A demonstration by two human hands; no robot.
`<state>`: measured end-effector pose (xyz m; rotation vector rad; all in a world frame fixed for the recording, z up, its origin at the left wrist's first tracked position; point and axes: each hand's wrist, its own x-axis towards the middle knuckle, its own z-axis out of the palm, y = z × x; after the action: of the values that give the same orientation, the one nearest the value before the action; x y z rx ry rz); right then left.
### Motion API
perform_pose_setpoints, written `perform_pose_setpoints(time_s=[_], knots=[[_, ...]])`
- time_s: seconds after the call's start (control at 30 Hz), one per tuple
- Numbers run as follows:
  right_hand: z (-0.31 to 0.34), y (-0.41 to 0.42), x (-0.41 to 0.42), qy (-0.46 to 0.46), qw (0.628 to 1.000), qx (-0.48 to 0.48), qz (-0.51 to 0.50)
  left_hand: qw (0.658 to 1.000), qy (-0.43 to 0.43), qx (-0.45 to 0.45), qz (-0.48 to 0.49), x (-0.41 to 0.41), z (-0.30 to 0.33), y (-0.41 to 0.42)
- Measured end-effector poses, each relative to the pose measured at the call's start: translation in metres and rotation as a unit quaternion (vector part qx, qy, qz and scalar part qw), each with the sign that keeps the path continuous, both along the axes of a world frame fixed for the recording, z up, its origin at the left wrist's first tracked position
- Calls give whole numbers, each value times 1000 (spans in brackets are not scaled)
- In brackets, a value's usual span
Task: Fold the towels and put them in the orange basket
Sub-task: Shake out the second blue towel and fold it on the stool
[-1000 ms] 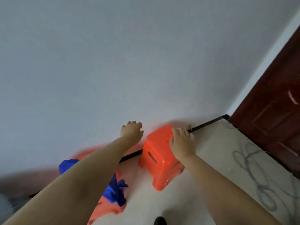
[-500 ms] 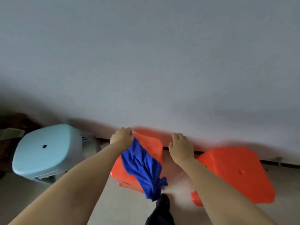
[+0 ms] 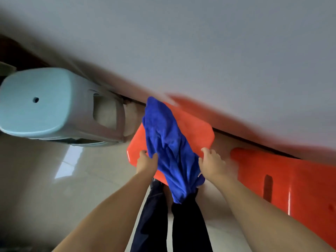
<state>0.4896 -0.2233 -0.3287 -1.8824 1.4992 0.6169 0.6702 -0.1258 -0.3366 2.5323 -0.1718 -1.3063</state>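
Observation:
A crumpled blue towel (image 3: 167, 142) lies draped over the top of an orange stool (image 3: 196, 131), its lower end hanging off the near edge over my dark trouser legs. My left hand (image 3: 146, 161) pinches the towel's left side at the stool's near edge. My right hand (image 3: 211, 163) grips the towel's right side, fingers spread over the stool top. No orange basket shows in this view.
A light blue plastic stool (image 3: 45, 106) stands to the left against the grey wall. A second orange stool (image 3: 291, 179) lies to the right. Glossy beige tile floor (image 3: 54, 179) stretches in front, and my legs (image 3: 171, 224) stand below the towel.
The camera swung left and down. The blue towel was carried onto the orange stool; both hands moved toward me and now hold its two sides at the stool's near edge.

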Motion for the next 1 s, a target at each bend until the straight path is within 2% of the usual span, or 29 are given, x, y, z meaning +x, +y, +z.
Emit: perform_pose_setpoints(time_s=[0.07, 0.17, 0.23, 0.4, 0.5, 0.6, 0.73, 0.87, 0.93, 1.0], knots=[[-20, -1, 6, -17, 998, 25, -61, 997, 19, -2, 69, -2, -18, -10], [-39, 1, 12, -35, 987, 15, -155, 985, 74, -23, 154, -8, -41, -23], [-46, 5, 16, -31, 981, 7, -192, 979, 89, -11, 182, -9, -52, -25], [-48, 26, 17, -19, 984, 118, -135, 980, 4, 61, 189, -4, -53, -18], [-42, 38, 20, -72, 972, 186, -125, 980, 43, 49, 188, -3, -55, -15], [-28, 35, 13, -145, 954, 185, -185, 980, 104, 27, 167, -4, -44, -19], [17, 25, 4, -190, 926, 193, -265, 956, 188, -34, 222, -1, -10, -15], [78, 9, 13, -266, 889, 223, -300, 939, 249, -24, 235, -5, 18, -3], [114, -1, 22, -324, 858, 244, -315, 921, 302, -23, 247, -15, 31, 0], [150, -11, 33, -378, 826, 267, -321, 891, 360, -70, 267, -25, 49, -4]])
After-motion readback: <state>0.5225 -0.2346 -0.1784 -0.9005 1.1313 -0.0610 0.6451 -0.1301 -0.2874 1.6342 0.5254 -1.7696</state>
